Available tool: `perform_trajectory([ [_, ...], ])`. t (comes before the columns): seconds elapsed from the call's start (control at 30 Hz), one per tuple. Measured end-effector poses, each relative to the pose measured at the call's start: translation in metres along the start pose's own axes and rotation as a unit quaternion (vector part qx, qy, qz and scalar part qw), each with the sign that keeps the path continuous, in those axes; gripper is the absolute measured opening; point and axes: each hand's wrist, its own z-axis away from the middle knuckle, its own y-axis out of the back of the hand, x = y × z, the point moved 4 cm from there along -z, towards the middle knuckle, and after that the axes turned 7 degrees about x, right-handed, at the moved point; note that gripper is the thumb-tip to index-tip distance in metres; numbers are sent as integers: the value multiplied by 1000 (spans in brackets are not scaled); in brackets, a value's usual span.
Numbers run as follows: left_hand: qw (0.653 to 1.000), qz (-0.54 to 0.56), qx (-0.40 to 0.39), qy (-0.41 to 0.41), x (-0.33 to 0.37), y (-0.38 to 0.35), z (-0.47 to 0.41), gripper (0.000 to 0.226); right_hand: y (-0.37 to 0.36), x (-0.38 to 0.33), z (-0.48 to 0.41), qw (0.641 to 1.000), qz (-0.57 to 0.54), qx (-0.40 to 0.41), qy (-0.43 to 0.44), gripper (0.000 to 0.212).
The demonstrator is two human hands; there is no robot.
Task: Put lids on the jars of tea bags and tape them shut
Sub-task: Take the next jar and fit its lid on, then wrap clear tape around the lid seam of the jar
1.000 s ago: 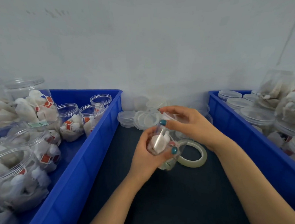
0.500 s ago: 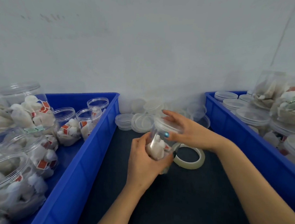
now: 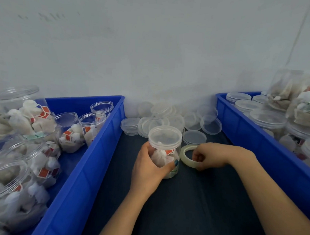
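A clear plastic jar of tea bags [image 3: 164,154] stands on the dark table [image 3: 191,207] in the middle, with a translucent lid [image 3: 165,136] sitting on its mouth. My left hand [image 3: 148,168] wraps around the jar's body from the left. Right beside the jar lies a roll of clear tape [image 3: 187,154]. My right hand [image 3: 206,157] grips the roll's right side, fingers curled over its rim.
A pile of loose lids [image 3: 170,118] lies against the wall behind the jar. A blue bin [image 3: 88,160] on the left holds several open jars of tea bags. Another blue bin [image 3: 256,137] on the right holds lidded jars.
My right hand left the lid on top of the jar and dropped to the tape roll, closing on it. The left hand kept hold of the jar.
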Motion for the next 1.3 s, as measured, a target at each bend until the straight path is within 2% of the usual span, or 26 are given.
perform_trajectory([
  [0.1,996,-3,51,-78,16,7,5,92,15,-5,11,988,-140,53,25,21],
  [0.13,989,-11,86,-122,24,12,8,89,23,-9,18,979,-186,78,44,21],
  [0.23,943,-48,193,-266,49,25,16,55,48,-23,39,959,-231,113,118,16],
  [0.33,912,-51,227,-338,64,28,24,33,66,-40,64,951,-214,130,181,12],
  [0.47,915,-28,201,-348,74,28,27,46,71,-69,93,950,-168,89,246,10],
  [0.6,922,-25,188,-337,75,30,27,54,63,-85,96,967,-97,78,224,13],
  [0.77,913,-50,187,-359,75,29,26,42,60,-88,93,977,-41,94,188,9],
  [0.97,865,-151,189,-440,72,24,30,11,56,-85,88,982,3,105,159,8],
  [1.07,833,-170,221,-477,76,26,33,11,55,-86,87,980,7,124,155,11],
  [1.17,803,-138,258,-519,83,28,45,16,59,-86,84,977,13,166,136,12],
  [1.23,812,-91,264,-513,86,30,49,16,71,-72,84,965,70,242,77,20],
  [1.3,846,-31,244,-473,86,33,45,19,80,-55,89,963,44,259,61,30],
])
